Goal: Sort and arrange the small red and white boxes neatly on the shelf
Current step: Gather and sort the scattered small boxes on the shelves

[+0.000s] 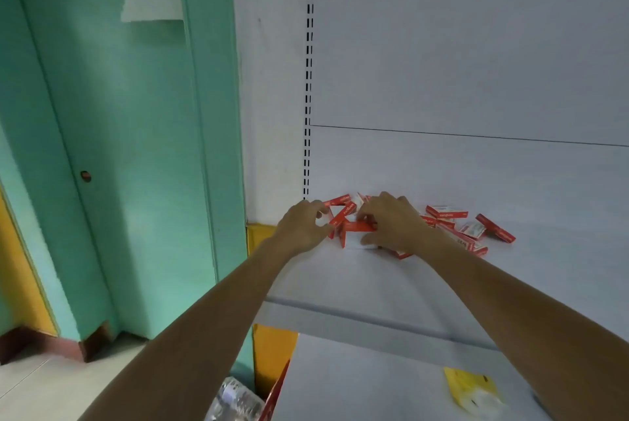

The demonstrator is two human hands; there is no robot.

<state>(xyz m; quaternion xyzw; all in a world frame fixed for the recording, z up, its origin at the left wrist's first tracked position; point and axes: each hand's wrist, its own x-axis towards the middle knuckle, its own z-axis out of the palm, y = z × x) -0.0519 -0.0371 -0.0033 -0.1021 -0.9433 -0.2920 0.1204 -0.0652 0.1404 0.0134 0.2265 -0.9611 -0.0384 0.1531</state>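
Several small red and white boxes lie jumbled on the white shelf (510, 267), in a loose pile (456, 226) at its back. My left hand (301, 226) is at the pile's left end, its fingers curled round one tilted red box (343, 214). My right hand (391, 223) is just to the right of it, its fingers pinching another red box (359, 226) that lies flat. More boxes are spread to the right of my right hand, partly hidden behind my wrist.
A slotted upright (309, 80) marks the shelf's left side, with a teal door (136, 148) beyond it. A lower shelf (374, 386) carries a yellow packet (471, 390). A red carton edge (277, 393) and a plastic bag (235, 400) sit at bottom left.
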